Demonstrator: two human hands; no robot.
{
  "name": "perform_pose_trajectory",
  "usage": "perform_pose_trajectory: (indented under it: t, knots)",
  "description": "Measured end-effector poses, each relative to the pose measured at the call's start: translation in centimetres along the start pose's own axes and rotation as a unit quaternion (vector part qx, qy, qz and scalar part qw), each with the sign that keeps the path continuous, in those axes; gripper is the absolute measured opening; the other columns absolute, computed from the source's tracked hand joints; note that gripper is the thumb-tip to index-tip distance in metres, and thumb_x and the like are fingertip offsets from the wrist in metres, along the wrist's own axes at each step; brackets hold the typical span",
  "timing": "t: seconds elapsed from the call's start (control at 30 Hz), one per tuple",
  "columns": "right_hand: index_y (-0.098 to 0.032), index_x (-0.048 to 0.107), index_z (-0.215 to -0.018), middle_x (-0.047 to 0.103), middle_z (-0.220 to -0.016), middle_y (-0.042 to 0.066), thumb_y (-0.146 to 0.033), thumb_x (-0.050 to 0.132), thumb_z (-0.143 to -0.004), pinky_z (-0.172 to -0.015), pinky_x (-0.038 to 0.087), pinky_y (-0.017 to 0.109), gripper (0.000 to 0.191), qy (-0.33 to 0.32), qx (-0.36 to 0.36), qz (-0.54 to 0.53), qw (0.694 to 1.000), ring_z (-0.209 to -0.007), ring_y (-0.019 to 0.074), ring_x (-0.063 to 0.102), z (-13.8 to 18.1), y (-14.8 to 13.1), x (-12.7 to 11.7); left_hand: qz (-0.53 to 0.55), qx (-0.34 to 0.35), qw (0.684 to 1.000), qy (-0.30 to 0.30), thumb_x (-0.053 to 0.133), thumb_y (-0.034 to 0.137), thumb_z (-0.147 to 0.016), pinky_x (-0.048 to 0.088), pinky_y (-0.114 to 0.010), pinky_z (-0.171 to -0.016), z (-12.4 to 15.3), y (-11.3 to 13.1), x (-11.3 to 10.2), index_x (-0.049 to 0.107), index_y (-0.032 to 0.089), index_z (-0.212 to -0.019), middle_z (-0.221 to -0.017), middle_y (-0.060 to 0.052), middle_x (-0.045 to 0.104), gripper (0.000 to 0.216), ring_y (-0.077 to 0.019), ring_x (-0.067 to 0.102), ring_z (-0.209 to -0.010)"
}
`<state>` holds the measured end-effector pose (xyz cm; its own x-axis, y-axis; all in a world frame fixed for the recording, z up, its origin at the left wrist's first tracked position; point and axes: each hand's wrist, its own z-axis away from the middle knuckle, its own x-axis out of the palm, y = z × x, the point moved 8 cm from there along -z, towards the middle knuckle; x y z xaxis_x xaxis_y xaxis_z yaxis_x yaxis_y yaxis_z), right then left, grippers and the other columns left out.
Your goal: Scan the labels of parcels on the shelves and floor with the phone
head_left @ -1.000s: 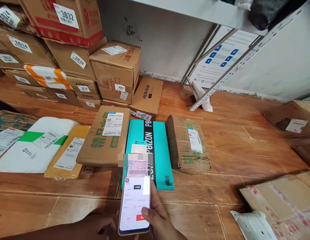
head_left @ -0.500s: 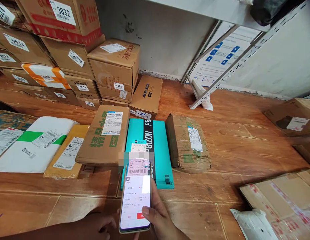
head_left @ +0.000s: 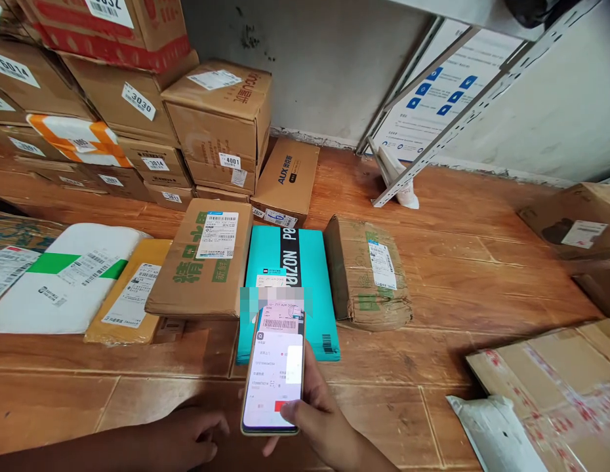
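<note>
My right hand (head_left: 322, 413) is wrapped around a smartphone (head_left: 273, 387), its thumb over the red button low on the lit screen. That screen displays a label with a barcode and lines of text. Behind the phone lies a turquoise parcel (head_left: 312, 262) with a black printed band, partly covered by the phone and a blurred patch. My left hand (head_left: 199, 432) hovers left of the phone, fingers loosely bent and apart, with nothing visible in them. Beside the turquoise parcel are a brown box with green print (head_left: 187, 262) and a crumpled, taped carton (head_left: 368, 275).
A yellow padded envelope (head_left: 130, 301) and a white parcel (head_left: 54, 295) lie to the left. Stacked labelled cartons (head_left: 211, 131) line the back left. A metal shelf leg (head_left: 433, 137) slants down at the back. At right sit a large taped carton (head_left: 546, 387) and a grey bag (head_left: 492, 426).
The phone and my right hand have shifted slightly right and up, the thumb now covering more of the red button. My left hand looks more extended. The whole view has shifted a little.
</note>
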<state>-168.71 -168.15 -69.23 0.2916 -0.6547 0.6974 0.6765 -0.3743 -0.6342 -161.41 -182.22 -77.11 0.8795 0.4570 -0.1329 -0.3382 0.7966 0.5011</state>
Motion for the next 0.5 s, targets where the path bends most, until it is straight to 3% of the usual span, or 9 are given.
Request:
perform_pose_trajectory:
  t: [0.13,0.23,0.33,0.43,0.5]
  knots:
    - [-0.032,0.0,-0.144,0.068,-0.115,0.009,-0.028,0.071,-0.078,-0.057,0.059,0.028,0.096,0.01,-0.025,0.033,0.999,-0.088,0.0218,0.071,0.2,-1.3,-1.5,-0.01,-0.016,1.0,-0.008,0.047,0.025,-0.079,0.043,-0.029,-0.076,-0.1,0.0,0.1,0.063,0.02,-0.112,-0.104,-0.007,0.069,0.036,-0.0243,0.061,-0.097]
    - [-0.036,-0.004,-0.146,0.068,-0.114,0.009,-0.028,0.071,-0.079,-0.055,0.06,0.029,0.101,0.046,-0.063,0.06,0.995,-0.087,0.0233,0.071,0.6,-3.9,-3.2,0.001,-0.021,1.0,-0.012,0.047,0.023,-0.081,0.043,-0.028,-0.072,0.0,0.0,0.2,0.063,0.02,-0.113,-0.104,-0.007,0.07,0.036,-0.0245,0.062,-0.095]
    - [-0.037,0.002,-0.148,0.069,-0.11,0.007,-0.022,0.072,-0.077,-0.051,0.06,0.03,0.101,0.115,-0.106,0.071,0.985,-0.08,0.0226,0.07,1.4,-7.1,-4.7,-0.006,-0.026,1.0,-0.005,0.047,0.021,-0.081,0.043,-0.027,-0.072,0.2,0.0,0.0,0.063,0.021,-0.113,-0.106,-0.005,0.07,0.036,-0.0232,0.062,-0.095]
    - [-0.038,0.014,-0.148,0.065,-0.121,0.008,-0.018,0.073,-0.074,-0.046,0.059,0.029,0.096,0.176,-0.132,0.075,0.973,-0.087,0.0259,0.069,2.1,-9.1,-5.5,-0.004,-0.029,1.0,-0.009,0.046,0.022,-0.082,0.043,-0.027,-0.072,0.3,0.0,0.1,0.063,0.021,-0.113,-0.107,-0.005,0.07,0.036,-0.0229,0.062,-0.096]
    - [-0.04,0.019,-0.147,0.065,-0.121,0.007,-0.017,0.072,-0.074,-0.045,0.059,0.028,0.093,0.184,-0.146,0.073,0.969,-0.093,0.0277,0.069,2.2,-9.8,-5.5,-0.002,-0.022,1.0,-0.012,0.046,0.022,-0.082,0.043,-0.027,-0.073,0.3,0.3,0.0,0.063,0.02,-0.114,-0.108,-0.006,0.07,0.036,-0.0234,0.062,-0.097]
